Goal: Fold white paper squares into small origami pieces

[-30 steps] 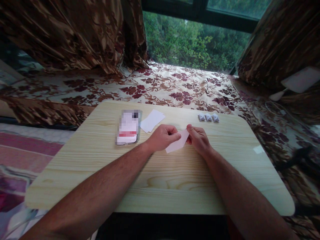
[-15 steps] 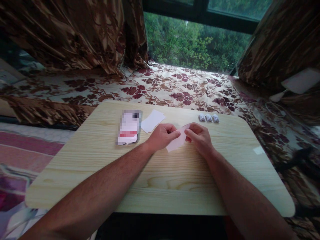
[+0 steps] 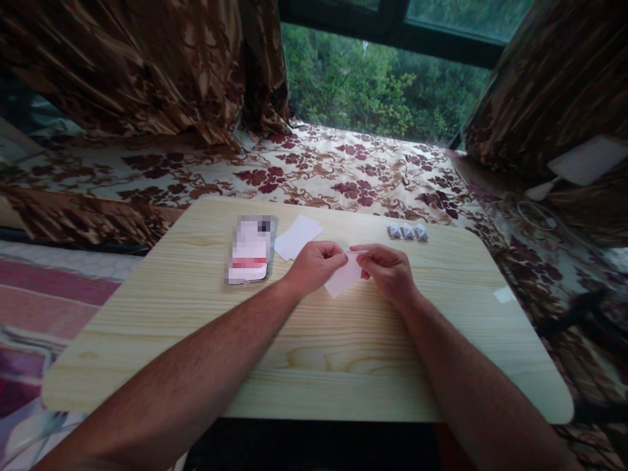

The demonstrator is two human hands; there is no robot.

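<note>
Over the middle of the wooden table [image 3: 314, 353] I hold a small sheet of white paper [image 3: 341, 280]. My left hand [image 3: 318, 265] pinches its upper left part between thumb and fingers. At the upper right edge my right hand [image 3: 387, 269] grips the same sheet, its thumb on top and its fingers behind, partly hidden. Beyond my left hand lie several loose paper sheets [image 3: 297, 237], overlapping. Three small folded paper shapes [image 3: 407, 231] with pointed tops stand in a row beyond my right hand.
A phone [image 3: 250, 250], partly blurred out, lies left of the loose sheets. A whitish patch [image 3: 504, 295] is on the table's right side. Behind the table runs a ledge with a floral cloth [image 3: 353, 167], below a window. A white lamp [image 3: 586, 160] stands at right.
My right hand has shifted slightly left and down, closer to my left hand. The paper's right part now looks bent or folded over, and less of it shows.
</note>
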